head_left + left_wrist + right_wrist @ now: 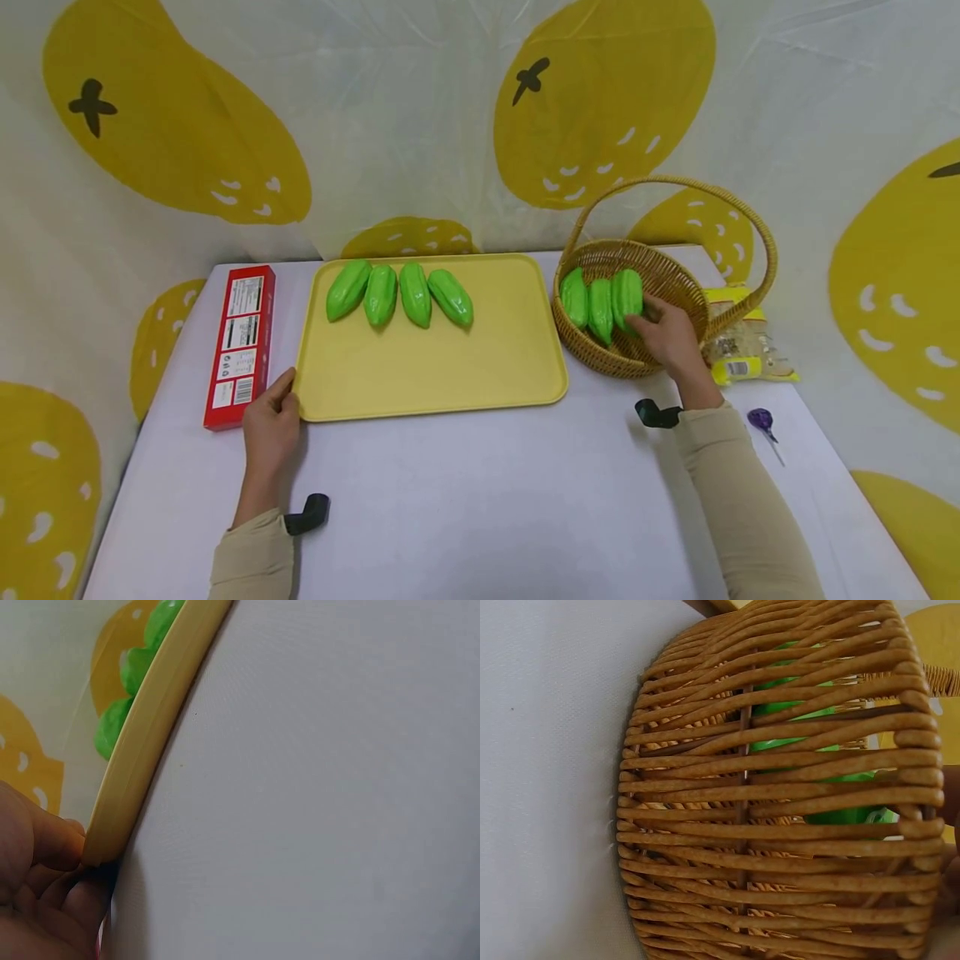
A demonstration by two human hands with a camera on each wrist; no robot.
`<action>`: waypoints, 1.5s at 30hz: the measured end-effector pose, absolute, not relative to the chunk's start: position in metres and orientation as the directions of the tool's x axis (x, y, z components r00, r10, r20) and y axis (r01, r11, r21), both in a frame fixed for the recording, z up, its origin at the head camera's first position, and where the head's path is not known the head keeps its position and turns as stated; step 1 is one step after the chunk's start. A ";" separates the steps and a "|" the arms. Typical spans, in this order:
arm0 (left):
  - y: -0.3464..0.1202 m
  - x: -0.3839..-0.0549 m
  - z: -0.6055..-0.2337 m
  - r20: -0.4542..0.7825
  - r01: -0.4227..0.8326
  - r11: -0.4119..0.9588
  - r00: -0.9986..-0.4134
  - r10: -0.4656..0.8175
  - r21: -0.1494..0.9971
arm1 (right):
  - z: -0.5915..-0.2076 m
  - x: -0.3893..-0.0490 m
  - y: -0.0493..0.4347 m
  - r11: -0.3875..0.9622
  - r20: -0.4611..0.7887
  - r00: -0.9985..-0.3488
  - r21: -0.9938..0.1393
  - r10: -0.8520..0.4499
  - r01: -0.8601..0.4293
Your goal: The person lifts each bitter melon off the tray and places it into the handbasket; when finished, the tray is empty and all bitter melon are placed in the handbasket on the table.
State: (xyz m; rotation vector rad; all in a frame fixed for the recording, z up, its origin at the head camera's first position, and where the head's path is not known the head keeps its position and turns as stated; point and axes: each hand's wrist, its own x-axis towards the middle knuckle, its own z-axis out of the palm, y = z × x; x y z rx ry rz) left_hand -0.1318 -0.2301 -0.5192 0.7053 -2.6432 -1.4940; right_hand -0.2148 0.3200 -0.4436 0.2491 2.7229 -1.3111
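Observation:
Several green star fruits (415,295) lie in a row along the far side of a yellow tray (435,367). My left hand (272,429) grips the tray's near left corner, thumb on the rim (127,787) and fingers below it in the left wrist view. Three more star fruits sit side by side in a wicker basket (611,362) to the tray's right. Reaching into the basket, my right hand (671,337) holds the rightmost star fruit (627,300) between thumb and fingers. In the right wrist view the woven wall (780,825) hides most of the fruit and hand.
A red box (240,346) lies left of the tray. Behind the basket's right side is a yellow-and-clear packet (746,337), and a purple lollipop (761,418) lies nearer. The basket's tall handle (761,229) arches above its bowl. A patterned curtain hangs behind the table.

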 end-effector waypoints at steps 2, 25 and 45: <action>-0.230 -0.132 -0.519 -0.200 -0.375 0.432 -0.896 -0.396 0.821 | -0.444 -0.216 0.321 0.632 -0.170 -0.981 -0.752 0.089 0.188; -0.231 -0.132 -0.523 -0.143 -0.327 0.449 -0.907 -0.396 0.831 | -0.443 -0.215 0.321 0.621 -0.186 -0.975 -0.752 0.123 0.221; -0.231 -0.131 -0.521 -0.161 -0.335 0.428 -0.906 -0.391 0.839 | -0.438 -0.210 0.317 0.596 -0.135 -0.985 -0.784 0.108 0.173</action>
